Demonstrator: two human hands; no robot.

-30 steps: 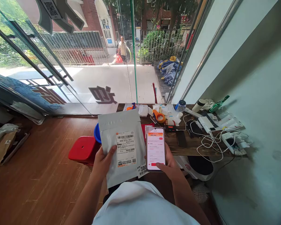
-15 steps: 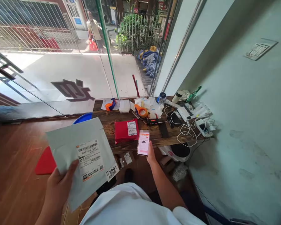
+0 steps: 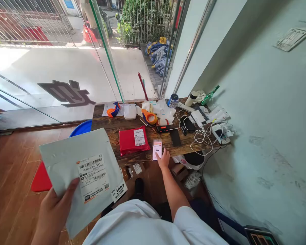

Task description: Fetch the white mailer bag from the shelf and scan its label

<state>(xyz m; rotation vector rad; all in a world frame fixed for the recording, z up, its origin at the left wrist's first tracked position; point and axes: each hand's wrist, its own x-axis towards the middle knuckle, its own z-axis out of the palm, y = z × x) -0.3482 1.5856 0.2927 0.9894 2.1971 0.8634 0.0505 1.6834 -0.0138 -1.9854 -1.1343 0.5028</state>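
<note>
Grey mailer (image 3: 83, 151) in left hand (image 3: 53, 211), phone (image 3: 157, 147) at right hand (image 3: 163, 158)

Item, grey mailer: off the table (image 3: 109, 124), tilted, printed face towards the wearer; left hand closed on its side margin, thumb in front, fingers hidden behind; a margin hold, presumably chosen because it leaves the shipping label (image 3: 94, 177) and the 3007 sticker (image 3: 119, 191) uncovered

Item, phone: at the table's front edge, screen up, lit; right thumb touching its lower part, fingers spread along its right side; whether the hand grips it or merely rests there, cannot tell; the near edge probably suits a short reach while the other hand is full

Item, red package (image 3: 129, 141): flat on the table, left of the phone and apart from it, its label upward, likely for easy reading

Item, orange tape dispenser (image 3: 145, 113): behind the phone, among white papers, seemingly set back so the front stays usable

Item, small black device (image 3: 163, 129): beside the orange tape dispenser, with a white cable attached, which may explain its place near the power strip (image 3: 220, 132)

Item, red stool (image 3: 42, 178): on the floor, partly hidden by the grey mailer
</note>
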